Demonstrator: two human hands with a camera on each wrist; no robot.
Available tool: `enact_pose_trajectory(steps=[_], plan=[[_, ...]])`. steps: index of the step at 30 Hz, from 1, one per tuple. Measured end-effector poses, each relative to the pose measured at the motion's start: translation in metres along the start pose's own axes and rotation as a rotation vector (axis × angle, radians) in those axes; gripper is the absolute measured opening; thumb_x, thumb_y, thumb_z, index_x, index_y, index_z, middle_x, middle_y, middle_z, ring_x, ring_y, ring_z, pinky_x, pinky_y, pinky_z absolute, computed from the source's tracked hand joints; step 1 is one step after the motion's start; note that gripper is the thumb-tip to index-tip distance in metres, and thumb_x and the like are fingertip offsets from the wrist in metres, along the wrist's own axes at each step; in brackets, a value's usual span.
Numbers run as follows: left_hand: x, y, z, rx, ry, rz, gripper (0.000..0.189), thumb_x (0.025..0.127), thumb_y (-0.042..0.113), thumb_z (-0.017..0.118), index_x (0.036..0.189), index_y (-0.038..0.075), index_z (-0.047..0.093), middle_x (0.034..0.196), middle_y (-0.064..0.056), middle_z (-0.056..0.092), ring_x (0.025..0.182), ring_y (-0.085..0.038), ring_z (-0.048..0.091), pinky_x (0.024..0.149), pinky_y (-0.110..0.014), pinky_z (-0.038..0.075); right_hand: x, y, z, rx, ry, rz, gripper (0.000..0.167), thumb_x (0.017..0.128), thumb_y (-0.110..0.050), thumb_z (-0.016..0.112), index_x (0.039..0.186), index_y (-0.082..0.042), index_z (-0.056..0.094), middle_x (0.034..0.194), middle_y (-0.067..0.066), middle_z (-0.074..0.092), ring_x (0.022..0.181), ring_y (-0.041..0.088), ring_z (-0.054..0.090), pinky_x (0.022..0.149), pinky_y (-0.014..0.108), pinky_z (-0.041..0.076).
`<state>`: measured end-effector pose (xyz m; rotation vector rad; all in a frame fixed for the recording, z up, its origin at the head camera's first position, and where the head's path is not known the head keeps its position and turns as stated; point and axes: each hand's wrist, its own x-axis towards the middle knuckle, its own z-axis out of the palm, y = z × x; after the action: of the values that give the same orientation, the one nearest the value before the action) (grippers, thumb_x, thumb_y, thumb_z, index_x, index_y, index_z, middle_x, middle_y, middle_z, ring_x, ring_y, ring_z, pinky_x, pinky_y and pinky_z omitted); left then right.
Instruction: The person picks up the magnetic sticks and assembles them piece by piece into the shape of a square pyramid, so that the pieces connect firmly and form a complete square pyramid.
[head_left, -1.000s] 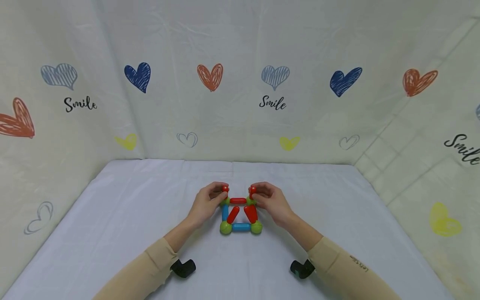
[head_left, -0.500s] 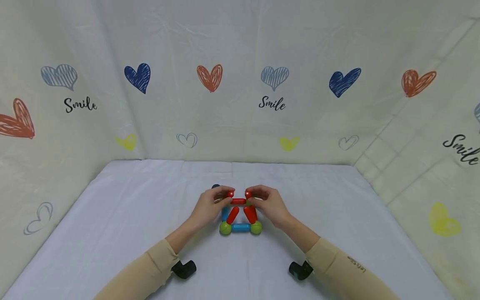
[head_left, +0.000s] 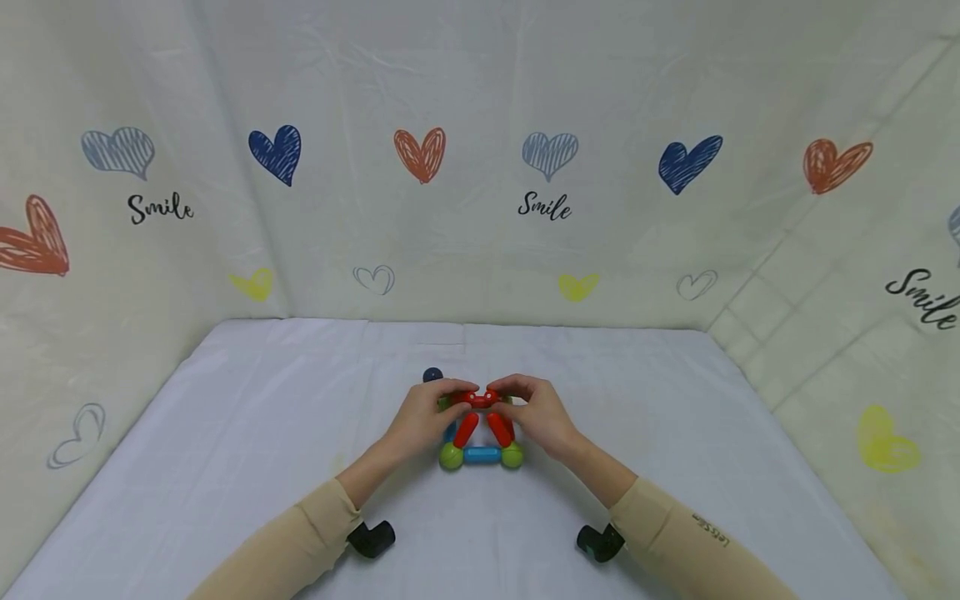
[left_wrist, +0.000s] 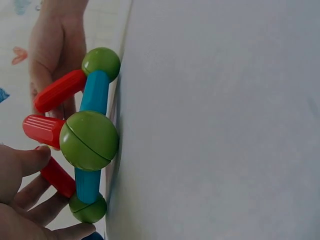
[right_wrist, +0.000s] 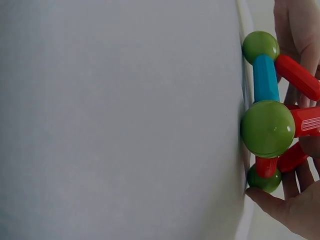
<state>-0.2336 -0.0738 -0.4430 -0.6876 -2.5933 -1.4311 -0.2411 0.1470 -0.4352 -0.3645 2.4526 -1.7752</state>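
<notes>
Green balls joined by blue and red rods form a square frame on the table; its front blue rod [head_left: 482, 455] links the front-left green ball [head_left: 451, 456] and front-right green ball [head_left: 512, 455]. From these front balls, a red rod [head_left: 467, 429] and another red rod [head_left: 498, 429] rise and lean inward. At the back left corner my left hand [head_left: 422, 419] pinches a leaning red rod [left_wrist: 58, 177] between thumb and fingers. My right hand [head_left: 546, 419] holds the back right red rod [right_wrist: 292, 156], partly hidden by fingers. The two rods' tops nearly meet in the head view.
A dark blue ball [head_left: 432, 374] sits behind my left hand. White cloth [head_left: 300, 400] covers the table, and a heart-printed sheet [head_left: 480, 225] hangs behind it. Black devices [head_left: 372, 540] are at both wrists.
Both hands have moved inward and slightly toward me, tilting the back red rods from nearly upright toward each other. The dark blue ball has come into view behind the left hand.
</notes>
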Motion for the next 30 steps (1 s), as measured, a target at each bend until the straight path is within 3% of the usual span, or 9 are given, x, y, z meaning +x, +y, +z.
enact_pose_trajectory(steps=[6, 10, 14, 19, 24, 30], plan=[[0.0, -0.002, -0.002, 0.001, -0.017, -0.007, 0.032, 0.096, 0.008, 0.073, 0.128, 0.012, 0.072, 0.12, 0.0, 0.072, 0.107, -0.021, 0.064, 0.091, -0.037, 0.056, -0.002, -0.004, 0.0, 0.002, -0.008, -0.012, 0.027, 0.094, 0.002, 0.071, 0.121, 0.001, 0.071, 0.12, 0.013, 0.07, 0.123, 0.035, 0.058, 0.097, 0.044, 0.054], [0.0, -0.008, -0.007, -0.004, -0.024, -0.044, 0.036, 0.095, 0.013, 0.076, 0.13, 0.012, 0.07, 0.122, -0.002, 0.07, 0.11, -0.023, 0.063, 0.096, -0.043, 0.053, -0.004, -0.005, -0.003, -0.006, 0.007, 0.012, 0.032, 0.092, -0.001, 0.074, 0.124, 0.001, 0.07, 0.122, 0.012, 0.069, 0.124, 0.034, 0.057, 0.098, 0.045, 0.053], [0.004, -0.013, -0.018, -0.009, 0.039, -0.079, 0.033, 0.095, 0.013, 0.075, 0.128, 0.009, 0.07, 0.123, -0.008, 0.068, 0.113, -0.029, 0.062, 0.099, -0.049, 0.052, -0.002, 0.001, -0.009, -0.017, 0.033, 0.05, 0.036, 0.092, -0.006, 0.076, 0.126, -0.003, 0.069, 0.125, 0.011, 0.068, 0.122, 0.031, 0.057, 0.097, 0.044, 0.054], [0.014, -0.021, -0.031, 0.064, 0.118, -0.138, 0.032, 0.095, 0.006, 0.073, 0.126, 0.007, 0.069, 0.125, -0.011, 0.064, 0.112, -0.029, 0.06, 0.095, -0.044, 0.055, -0.004, 0.002, -0.016, -0.005, 0.034, 0.105, 0.037, 0.095, -0.007, 0.072, 0.13, -0.001, 0.064, 0.127, 0.015, 0.063, 0.117, 0.033, 0.059, 0.089, 0.039, 0.058], [0.026, -0.035, -0.036, 0.141, 0.044, -0.196, 0.039, 0.094, 0.007, 0.074, 0.133, 0.007, 0.066, 0.132, -0.013, 0.06, 0.119, -0.031, 0.057, 0.098, -0.045, 0.053, -0.009, 0.002, -0.018, 0.025, 0.016, 0.204, 0.041, 0.096, -0.009, 0.071, 0.135, -0.003, 0.059, 0.13, 0.017, 0.06, 0.112, 0.034, 0.061, 0.084, 0.039, 0.06], [0.038, -0.045, -0.036, 0.148, -0.058, -0.226, 0.039, 0.094, 0.008, 0.075, 0.131, 0.011, 0.067, 0.132, -0.011, 0.062, 0.117, -0.03, 0.059, 0.097, -0.043, 0.054, -0.016, 0.003, -0.015, 0.018, -0.03, 0.264, 0.046, 0.097, -0.015, 0.071, 0.139, -0.004, 0.054, 0.129, 0.018, 0.057, 0.107, 0.03, 0.064, 0.078, 0.04, 0.061]])
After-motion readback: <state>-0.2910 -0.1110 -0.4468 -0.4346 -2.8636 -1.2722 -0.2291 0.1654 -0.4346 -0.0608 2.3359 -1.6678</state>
